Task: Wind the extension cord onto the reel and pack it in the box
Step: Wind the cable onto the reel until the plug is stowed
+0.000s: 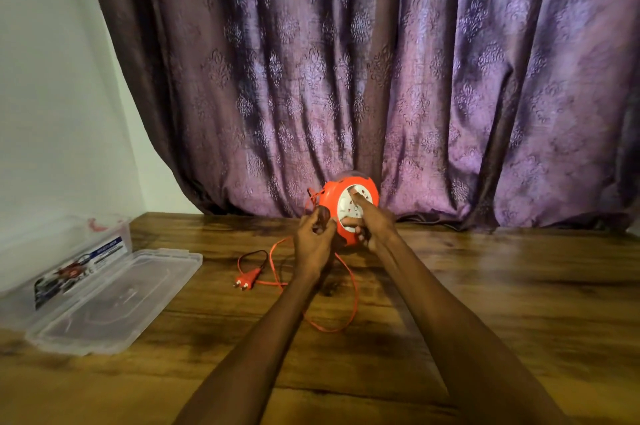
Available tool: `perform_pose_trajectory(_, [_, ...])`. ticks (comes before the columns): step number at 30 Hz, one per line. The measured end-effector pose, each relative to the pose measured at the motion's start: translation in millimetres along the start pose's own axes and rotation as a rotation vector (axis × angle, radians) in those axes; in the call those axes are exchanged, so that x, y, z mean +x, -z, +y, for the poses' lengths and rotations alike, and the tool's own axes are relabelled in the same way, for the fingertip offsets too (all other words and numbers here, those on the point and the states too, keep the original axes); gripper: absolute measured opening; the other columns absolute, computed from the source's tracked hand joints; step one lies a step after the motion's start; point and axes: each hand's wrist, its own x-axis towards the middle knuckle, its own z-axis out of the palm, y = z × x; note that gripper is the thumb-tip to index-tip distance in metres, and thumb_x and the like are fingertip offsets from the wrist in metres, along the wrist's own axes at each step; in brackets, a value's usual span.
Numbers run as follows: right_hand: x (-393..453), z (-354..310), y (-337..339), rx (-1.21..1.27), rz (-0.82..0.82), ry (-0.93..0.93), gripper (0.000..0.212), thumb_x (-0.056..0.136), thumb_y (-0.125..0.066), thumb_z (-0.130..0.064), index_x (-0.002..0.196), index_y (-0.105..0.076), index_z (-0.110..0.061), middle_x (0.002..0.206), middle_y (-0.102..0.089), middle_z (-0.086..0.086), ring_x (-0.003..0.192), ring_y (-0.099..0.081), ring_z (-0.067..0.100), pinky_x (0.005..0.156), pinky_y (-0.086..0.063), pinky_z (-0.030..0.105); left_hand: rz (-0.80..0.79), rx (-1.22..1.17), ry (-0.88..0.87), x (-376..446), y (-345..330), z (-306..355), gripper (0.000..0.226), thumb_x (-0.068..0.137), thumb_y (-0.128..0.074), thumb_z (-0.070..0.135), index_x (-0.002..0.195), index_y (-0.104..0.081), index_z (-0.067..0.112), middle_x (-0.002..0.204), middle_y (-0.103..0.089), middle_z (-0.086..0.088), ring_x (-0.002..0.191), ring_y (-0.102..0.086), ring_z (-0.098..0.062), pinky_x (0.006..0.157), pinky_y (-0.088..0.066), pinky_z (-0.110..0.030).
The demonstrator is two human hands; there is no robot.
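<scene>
From the head view, two bare arms reach out over a brown wooden bench [485, 286]. The right hand [372, 222] grips the orange reel [332, 196], with fingers across its white round face and under its bottom edge. The reel is held up on its side, a little above the bench, near the middle of the view. The left hand [313, 241] is curled shut around a dark knob at the reel's 9 o'clock side, touching it.

The thin orange cord [353, 289] hangs from the reel and lies in a loose loop on the bench, at about 6 o'clock from the reel. Its orange plug [247, 279] rests flat on the bench at about 8 o'clock from the reel, well apart from the hands.

At 9 o'clock, near the left edge of the bench, sits a clear plastic box [114, 230]. Its clear lid [114, 300] lies flat just beside it. A purple curtain [381, 60] hangs behind the bench.
</scene>
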Motion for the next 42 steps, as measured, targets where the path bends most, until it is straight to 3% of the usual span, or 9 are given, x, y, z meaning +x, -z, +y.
perform_pose_trajectory(5, [13.0, 1.1, 16.0, -0.393, 0.070, 0.267, 0.036, 0.081, -0.069, -0.051, 0.074, -0.065, -0.016, 0.065, -0.073, 0.001, 0.048, -0.057, 0.018, 0.051, -0.050, 0.032, -0.005, -0.085, 0.132, 16.9, 11.3, -20.1, 0.020, 0.078, -0.069, 0.035, 0.079, -0.062, 0.017, 0.079, -0.059, -0.012, 0.074, -0.057, -0.028, 0.071, -0.052, -0.058])
perform_pose_trajectory(10, [21.3, -5.2, 28.2, -0.386, 0.068, 0.494, 0.045, 0.086, -0.073, -0.029, 0.124, -0.053, -0.015, 0.111, -0.062, 0.000, 0.098, -0.061, 0.018, 0.078, -0.049, 0.030, -0.091, -0.257, 0.232, 7.0, 17.9, 10.9, 0.006, 0.092, -0.063, 0.011, 0.088, -0.060, 0.015, 0.080, -0.052, -0.016, 0.059, -0.052, -0.021, 0.048, -0.049, -0.025])
perform_pose_trajectory(14, [21.1, -3.2, 33.9, -0.018, -0.171, 0.246, 0.010, 0.092, -0.066, -0.022, 0.101, -0.066, -0.016, 0.094, -0.072, 0.009, 0.069, -0.069, 0.014, 0.051, -0.052, 0.025, -0.153, -0.352, 0.279, 6.9, 17.4, 13.3, 0.005, 0.095, -0.058, 0.007, 0.096, -0.057, 0.011, 0.086, -0.044, -0.016, 0.066, -0.043, -0.018, 0.042, -0.041, -0.019])
perform_pose_trajectory(19, [29.9, -2.3, 46.7, 0.232, -0.240, 0.251, 0.023, 0.091, -0.065, -0.012, 0.114, -0.065, -0.010, 0.096, -0.075, 0.007, 0.077, -0.070, 0.016, 0.065, -0.060, 0.031, -0.195, -0.190, 0.374, 13.3, 29.5, 26.2, 0.023, 0.095, -0.060, 0.028, 0.091, -0.066, 0.006, 0.076, -0.062, -0.012, 0.061, -0.059, -0.015, 0.049, -0.051, -0.021])
perform_pose_trajectory(24, [33.4, -9.0, 66.7, 0.240, -0.186, 0.270, 0.032, 0.086, -0.069, -0.013, 0.117, -0.065, -0.011, 0.104, -0.072, 0.012, 0.082, -0.067, 0.021, 0.066, -0.058, 0.033, 0.065, 0.286, -0.008, 38.1, 51.2, 26.4, 0.017, 0.092, -0.062, 0.020, 0.082, -0.067, 0.007, 0.073, -0.067, -0.009, 0.065, -0.061, -0.019, 0.064, -0.049, -0.024])
perform_pose_trajectory(27, [31.9, -12.1, 74.4, 0.269, -0.212, 0.270, 0.027, 0.087, -0.065, -0.009, 0.114, -0.066, -0.011, 0.095, -0.074, 0.008, 0.075, -0.068, 0.017, 0.063, -0.058, 0.030, -0.172, 0.410, -0.035, 49.1, 50.7, 30.6, 0.017, 0.085, -0.070, 0.013, 0.101, -0.068, 0.010, 0.088, -0.068, -0.003, 0.076, -0.063, -0.010, 0.072, -0.049, -0.018])
perform_pose_trajectory(31, [29.7, -13.0, 79.5, 0.254, -0.242, 0.271, 0.019, 0.088, -0.065, -0.008, 0.106, -0.066, -0.014, 0.092, -0.074, 0.006, 0.073, -0.067, 0.016, 0.063, -0.058, 0.030, -0.448, 0.406, 0.053, 50.0, 35.7, 37.5, 0.010, 0.088, -0.065, 0.001, 0.092, -0.066, 0.010, 0.067, -0.063, 0.005, 0.048, -0.056, 0.007, 0.050, -0.044, -0.012])
perform_pose_trajectory(36, [28.5, -12.8, 87.0, 0.248, -0.235, 0.270, 0.023, 0.087, -0.065, -0.006, 0.109, -0.064, -0.012, 0.090, -0.074, 0.007, 0.073, -0.068, 0.018, 0.063, -0.059, 0.031, -0.262, 0.406, 0.067, 65.0, 40.3, 26.0, 0.022, 0.090, -0.064, 0.013, 0.069, -0.069, 0.019, 0.063, -0.066, 0.000, 0.055, -0.057, -0.009, 0.066, -0.054, -0.034])
perform_pose_trajectory(42, [32.9, -6.1, 92.8, 0.205, -0.230, 0.284, 0.032, 0.083, -0.071, -0.010, 0.115, -0.065, -0.013, 0.104, -0.072, 0.013, 0.086, -0.068, 0.024, 0.076, -0.056, 0.038, -0.080, 0.434, 0.111, 71.1, 50.6, 26.0, 0.020, 0.081, -0.061, 0.026, 0.064, -0.068, 0.020, 0.062, -0.069, 0.001, 0.059, -0.065, -0.008, 0.069, -0.056, -0.029])
